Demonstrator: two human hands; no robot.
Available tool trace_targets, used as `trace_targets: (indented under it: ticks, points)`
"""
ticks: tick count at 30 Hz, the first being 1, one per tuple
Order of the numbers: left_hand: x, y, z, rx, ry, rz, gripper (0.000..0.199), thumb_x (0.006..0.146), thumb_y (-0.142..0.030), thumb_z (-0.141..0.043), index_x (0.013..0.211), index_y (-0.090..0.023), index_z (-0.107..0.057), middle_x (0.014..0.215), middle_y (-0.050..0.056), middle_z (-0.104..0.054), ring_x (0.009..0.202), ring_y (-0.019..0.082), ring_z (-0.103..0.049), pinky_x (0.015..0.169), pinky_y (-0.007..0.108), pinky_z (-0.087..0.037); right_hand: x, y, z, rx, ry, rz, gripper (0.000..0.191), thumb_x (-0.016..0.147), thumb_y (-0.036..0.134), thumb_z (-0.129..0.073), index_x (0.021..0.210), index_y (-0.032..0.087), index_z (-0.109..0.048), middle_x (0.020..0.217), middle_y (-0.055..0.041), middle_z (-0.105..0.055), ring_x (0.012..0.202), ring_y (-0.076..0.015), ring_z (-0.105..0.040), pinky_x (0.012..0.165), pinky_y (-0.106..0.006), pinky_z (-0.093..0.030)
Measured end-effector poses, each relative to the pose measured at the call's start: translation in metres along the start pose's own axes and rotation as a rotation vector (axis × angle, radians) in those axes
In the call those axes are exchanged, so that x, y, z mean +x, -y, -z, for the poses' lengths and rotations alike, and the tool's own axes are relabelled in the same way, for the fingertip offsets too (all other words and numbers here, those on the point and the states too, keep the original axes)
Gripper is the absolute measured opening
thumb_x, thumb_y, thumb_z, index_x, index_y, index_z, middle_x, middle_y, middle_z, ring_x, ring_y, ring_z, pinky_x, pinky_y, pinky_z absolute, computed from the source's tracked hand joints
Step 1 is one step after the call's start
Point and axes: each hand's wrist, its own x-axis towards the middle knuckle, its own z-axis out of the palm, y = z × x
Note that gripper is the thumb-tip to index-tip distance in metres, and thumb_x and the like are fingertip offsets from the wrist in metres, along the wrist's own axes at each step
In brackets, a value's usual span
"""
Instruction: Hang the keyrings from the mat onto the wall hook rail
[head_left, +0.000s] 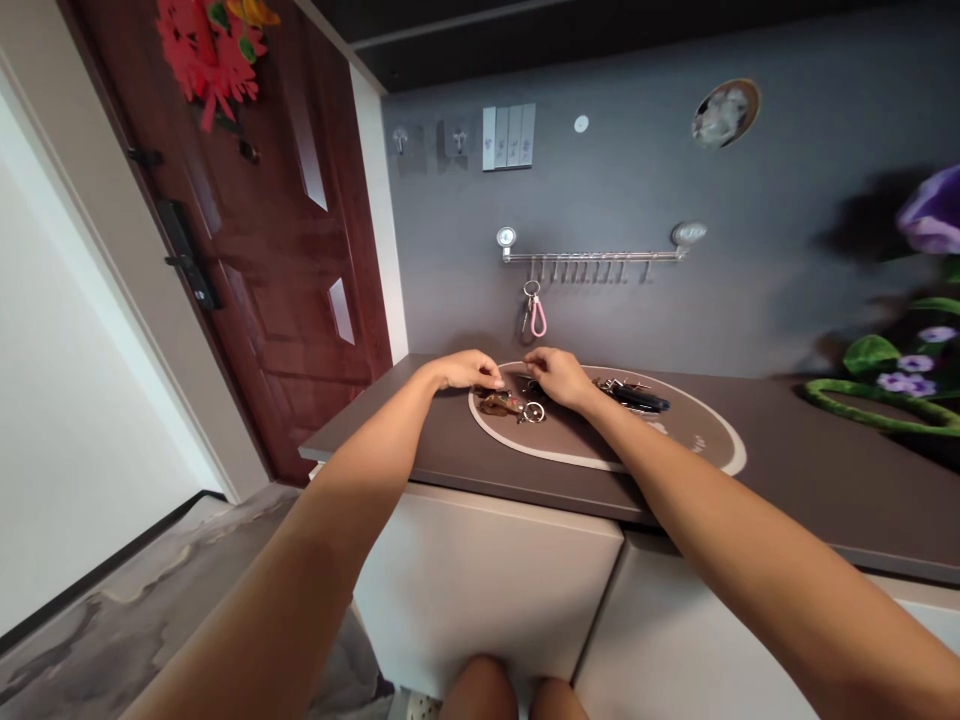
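Note:
On a brown oval mat (555,452) with a pale rim, my left hand (471,370) is closed, its fingertips pinched just above a brown keychain (498,404). A metal key ring (533,412) lies beside that keychain. To the right, my right hand (559,378) is closed too, fingers bent down over the mat's far part. Small dark items (534,388) show partly beneath it. What either hand pinches is too small or hidden to tell. Beyond my right wrist lies a bunch of keys (611,386) with a black holder (640,399).
A hook rail (592,257) on the grey wall carries a pink key strap (538,318). Purple flowers (916,365) and a green ring stand on the counter (795,480) at the right. A dark red door (289,260) is at the left, white cabinets (487,570) below.

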Motion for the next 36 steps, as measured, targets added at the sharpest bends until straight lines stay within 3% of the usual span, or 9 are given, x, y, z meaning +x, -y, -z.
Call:
trace_targets:
  ticks: [17, 29, 36]
  points:
    - [0.001, -0.006, -0.002, -0.347, -0.179, -0.085, 0.028, 0.064, -0.035, -0.065, 0.072, -0.011, -0.055, 0.062, -0.002, -0.053, 0.057, 0.006, -0.049, 0.062, 0.024, -0.039, 0.001, 0.005, -0.002, 0.044, -0.012, 0.047, 0.02, 0.076, 0.016, -0.049, 0.091, 0.018, -0.063, 0.09, -0.0067, -0.065, 0.087, -0.017, -0.058, 0.081, -0.027, -0.04]
    - [0.004, -0.011, -0.008, -0.573, -0.312, -0.128, 0.027, 0.064, -0.032, -0.066, 0.076, -0.01, -0.054, 0.071, 0.0, -0.055, 0.063, 0.006, -0.05, 0.065, 0.024, -0.039, -0.002, 0.015, -0.001, 0.471, -0.002, -0.023, 0.02, 0.074, 0.025, -0.051, 0.091, 0.017, -0.058, 0.087, -0.0031, -0.063, 0.077, -0.0124, -0.056, 0.074, -0.027, -0.042]
    - [0.006, -0.012, -0.011, -0.644, -0.311, -0.131, 0.028, 0.062, -0.031, -0.068, 0.075, -0.01, -0.054, 0.07, -0.001, -0.054, 0.063, 0.005, -0.049, 0.066, 0.023, -0.039, 0.001, 0.009, -0.007, 0.681, -0.006, -0.05, 0.021, 0.071, 0.033, -0.053, 0.082, 0.016, -0.056, 0.075, -0.001, -0.06, 0.065, -0.0099, -0.053, 0.067, -0.024, -0.043]
